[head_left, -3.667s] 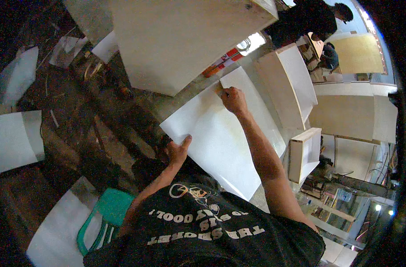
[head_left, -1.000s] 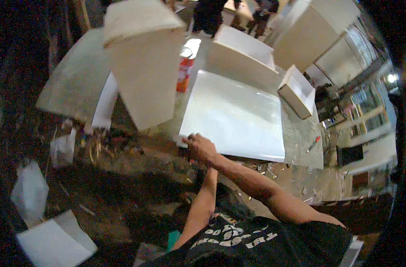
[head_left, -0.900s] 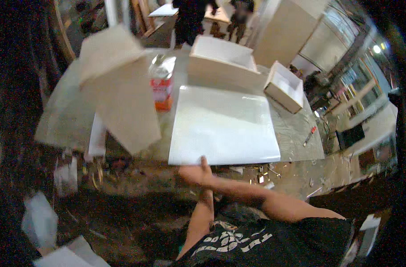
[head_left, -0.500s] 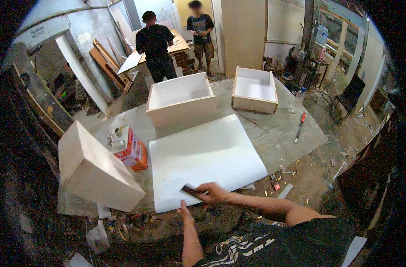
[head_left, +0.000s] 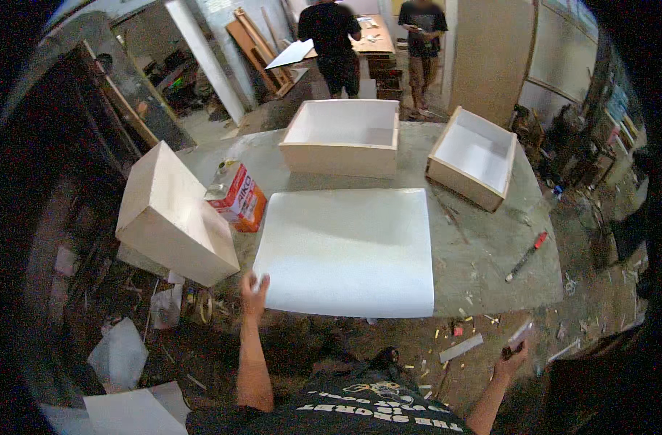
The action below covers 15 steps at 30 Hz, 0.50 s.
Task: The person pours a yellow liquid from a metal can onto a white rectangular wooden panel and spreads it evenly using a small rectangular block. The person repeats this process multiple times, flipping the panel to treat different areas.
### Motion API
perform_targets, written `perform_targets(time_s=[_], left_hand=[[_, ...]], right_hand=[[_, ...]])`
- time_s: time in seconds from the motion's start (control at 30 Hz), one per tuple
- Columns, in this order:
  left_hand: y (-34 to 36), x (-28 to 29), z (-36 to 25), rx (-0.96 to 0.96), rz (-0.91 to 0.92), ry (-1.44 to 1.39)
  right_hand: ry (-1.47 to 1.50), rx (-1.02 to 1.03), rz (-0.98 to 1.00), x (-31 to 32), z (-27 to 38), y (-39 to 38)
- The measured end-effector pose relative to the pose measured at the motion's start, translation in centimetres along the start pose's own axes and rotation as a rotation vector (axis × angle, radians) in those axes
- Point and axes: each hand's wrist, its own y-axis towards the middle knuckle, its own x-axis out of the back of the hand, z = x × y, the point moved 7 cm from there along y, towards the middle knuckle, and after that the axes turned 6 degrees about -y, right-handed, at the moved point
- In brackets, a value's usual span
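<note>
A white sheet (head_left: 349,254) with a glossy face lies on the worktable, its near edge curving down at the front. At its near left corner is my left hand (head_left: 255,293), thumb and fingers apart by the sheet's edge. Off the table's front, low on the right, my right hand (head_left: 516,355) is closed on a flat scraper-like tool (head_left: 521,335). Motion blurs that tool, so its exact kind is unclear. Left of the sheet stands a red and orange metal can (head_left: 240,199).
Two open wooden boxes with white insides, one at the back (head_left: 342,158) and one at the right (head_left: 472,163), stand on the table (head_left: 483,268). A third box (head_left: 175,217) tilts at left. A red-handled brush-like tool (head_left: 527,257) lies at right. Two people stand behind; scraps litter the floor.
My right hand has swung right, off the sheet, with the flat tool. My left hand has moved to the sheet's left corner. The view has turned, and the sheet now lies squarer before me.
</note>
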Motion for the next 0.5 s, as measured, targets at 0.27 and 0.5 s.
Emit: perform_targets(time_s=[0.27,0.5], left_hand=[[22.5,3.8,-5.4,-0.221,-0.461,0.163],[26.6,1.7,-1.5,-0.182,-0.561,-0.1]], right_hand=[[0.057,-0.292,-0.126,3.8,-2.0,-3.1],[-0.222,-0.062,-0.019,3.3,2.7,-8.1]])
